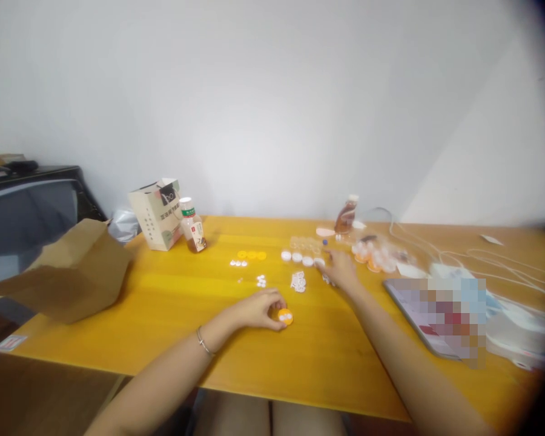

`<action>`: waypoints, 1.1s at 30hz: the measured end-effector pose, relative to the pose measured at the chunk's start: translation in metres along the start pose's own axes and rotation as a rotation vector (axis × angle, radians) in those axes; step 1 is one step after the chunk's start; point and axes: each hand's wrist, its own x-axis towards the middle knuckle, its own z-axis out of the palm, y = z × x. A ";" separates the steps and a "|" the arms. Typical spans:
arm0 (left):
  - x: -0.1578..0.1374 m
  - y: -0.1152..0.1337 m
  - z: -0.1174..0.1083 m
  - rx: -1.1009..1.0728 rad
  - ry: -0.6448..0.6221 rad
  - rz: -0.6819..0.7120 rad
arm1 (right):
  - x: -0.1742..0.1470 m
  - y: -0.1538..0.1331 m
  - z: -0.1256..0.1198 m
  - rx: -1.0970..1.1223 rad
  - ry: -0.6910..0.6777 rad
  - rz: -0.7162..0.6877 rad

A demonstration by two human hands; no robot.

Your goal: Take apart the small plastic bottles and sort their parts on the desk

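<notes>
My left hand [261, 309] rests on the table, with thumb and fingers closed around the edge of a small orange round disc [285, 316] with white pieces on it. Farther back and to the right, my right hand [340, 267] reaches over the table. Its blurred fingertips are at the right end of a row of white round discs [297, 257]; whether they grip one is unclear. Small white parts [329, 280] lie partly hidden beneath that hand. Between the hands sits a pile of white ring-like pieces [298, 281].
Yellow rings [252, 255], white pieces [238, 263] and a small white cluster [261, 281] lie left of centre. Two bottles [193, 233] [346, 215], a paper bag [157, 215], brown paper [79, 272], orange-and-white parts [376, 255], a tablet [418, 318] and cables [504, 266] surround them.
</notes>
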 end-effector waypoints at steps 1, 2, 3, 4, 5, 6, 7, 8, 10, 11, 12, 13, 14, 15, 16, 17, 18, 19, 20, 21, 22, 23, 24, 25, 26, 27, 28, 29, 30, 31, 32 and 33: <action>0.000 0.000 0.000 -0.003 -0.001 0.002 | -0.007 -0.008 -0.002 0.040 0.019 -0.043; 0.000 0.000 -0.001 -0.006 -0.001 0.003 | -0.015 -0.016 -0.003 0.109 0.002 -0.106; 0.000 0.001 -0.001 -0.008 -0.002 0.005 | -0.025 -0.024 -0.005 0.185 -0.049 -0.173; 0.000 0.001 -0.002 -0.007 -0.005 0.005 | -0.035 -0.031 -0.006 0.254 -0.141 -0.249; 0.000 0.001 -0.002 -0.005 -0.006 0.005 | -0.046 -0.037 -0.006 0.305 -0.248 -0.324; 0.000 0.001 -0.003 -0.002 -0.008 0.004 | -0.057 -0.042 -0.007 0.339 -0.350 -0.390; -0.001 0.001 -0.003 0.001 -0.010 0.006 | -0.067 -0.045 -0.007 0.356 -0.433 -0.440; 0.000 0.001 -0.003 0.004 -0.012 0.010 | -0.076 -0.047 -0.006 0.358 -0.498 -0.472; 0.000 0.001 -0.003 0.006 -0.013 0.016 | -0.090 -0.048 -0.003 0.344 -0.570 -0.495; 0.000 0.001 -0.004 0.003 -0.015 0.019 | -0.094 -0.048 -0.001 0.335 -0.585 -0.491; 0.000 0.001 -0.004 -0.002 -0.017 0.020 | -0.098 -0.048 0.001 0.331 -0.589 -0.484; 0.001 0.001 -0.004 -0.008 -0.017 0.019 | -0.100 -0.047 0.003 0.330 -0.588 -0.474; 0.001 0.001 -0.005 -0.014 -0.018 0.019 | -0.101 -0.046 0.005 0.333 -0.585 -0.465; 0.001 0.002 -0.006 -0.020 -0.020 0.019 | -0.101 -0.046 0.007 0.339 -0.584 -0.461; 0.001 0.002 -0.007 -0.025 -0.021 0.019 | -0.101 -0.045 0.009 0.346 -0.583 -0.459; 0.000 0.002 -0.008 -0.028 -0.023 0.017 | -0.101 -0.045 0.010 0.352 -0.581 -0.459; 0.000 0.002 -0.009 -0.031 -0.027 0.014 | -0.100 -0.044 0.011 0.357 -0.579 -0.457; 0.000 0.002 -0.010 -0.036 -0.033 0.009 | -0.100 -0.044 0.012 0.360 -0.577 -0.453; -0.001 0.002 -0.011 -0.047 -0.040 0.002 | -0.100 -0.043 0.012 0.361 -0.575 -0.448; -0.002 0.002 -0.013 -0.065 -0.047 -0.005 | -0.100 -0.043 0.013 0.361 -0.575 -0.442; -0.003 0.002 -0.014 -0.094 -0.050 -0.016 | -0.100 -0.043 0.013 0.360 -0.575 -0.440; -0.004 0.002 -0.015 -0.133 -0.050 -0.028 | -0.100 -0.043 0.013 0.360 -0.577 -0.442; -0.004 0.002 -0.016 -0.179 -0.049 -0.041 | -0.101 -0.043 0.013 0.360 -0.580 -0.449; -0.005 0.002 -0.016 -0.223 -0.047 -0.052 | -0.101 -0.044 0.013 0.360 -0.579 -0.460; -0.005 0.002 -0.016 -0.256 -0.048 -0.060 | -0.102 -0.044 0.013 0.359 -0.574 -0.472; -0.005 0.002 -0.016 -0.269 -0.050 -0.063 | -0.102 -0.044 0.014 0.359 -0.566 -0.482; -0.005 0.002 -0.016 -0.261 -0.054 -0.059 | -0.102 -0.045 0.014 0.358 -0.556 -0.490; -0.004 0.002 -0.015 -0.235 -0.056 -0.048 | -0.103 -0.045 0.015 0.360 -0.548 -0.495; -0.004 0.002 -0.015 -0.198 -0.051 -0.034 | -0.103 -0.045 0.016 0.363 -0.541 -0.497; -0.003 0.002 -0.014 -0.160 -0.043 -0.018 | -0.103 -0.045 0.017 0.368 -0.536 -0.494; -0.002 0.002 -0.013 -0.128 -0.031 -0.004 | -0.103 -0.045 0.018 0.373 -0.531 -0.489; -0.001 0.003 -0.012 -0.103 -0.018 0.005 | -0.103 -0.044 0.019 0.378 -0.527 -0.484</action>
